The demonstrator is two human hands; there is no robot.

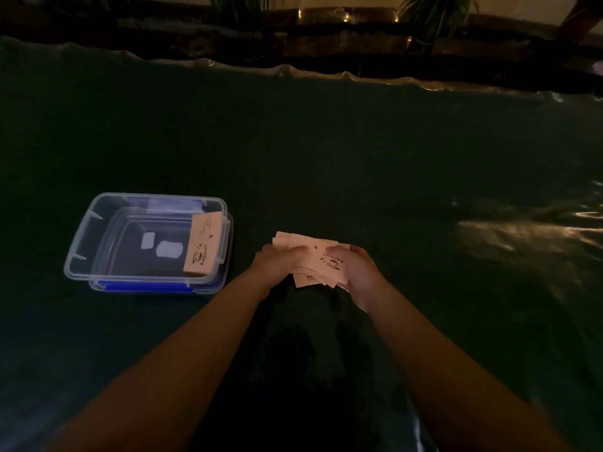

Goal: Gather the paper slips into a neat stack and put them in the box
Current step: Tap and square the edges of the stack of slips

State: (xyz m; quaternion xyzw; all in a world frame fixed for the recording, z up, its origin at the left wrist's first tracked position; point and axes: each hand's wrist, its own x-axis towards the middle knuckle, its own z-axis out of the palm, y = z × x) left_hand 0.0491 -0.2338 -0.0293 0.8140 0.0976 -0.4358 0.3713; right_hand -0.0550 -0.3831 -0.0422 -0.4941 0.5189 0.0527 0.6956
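Several pale paper slips (321,261) printed with a coffee-cup drawing form a loose, uneven bundle just above the dark table. My left hand (277,261) grips the bundle's left side and my right hand (355,272) grips its right side. Corners of the slips stick out at the top left and at the bottom. To the left stands a clear plastic box (81,252) resting on a blue lid. Another stack of slips (203,244) leans against the box's inner right wall.
A dark green cloth (359,158) covers the table, with shiny creases at the right. Its wavy far edge meets a dark ledge with plants (430,14) behind. The light is dim.
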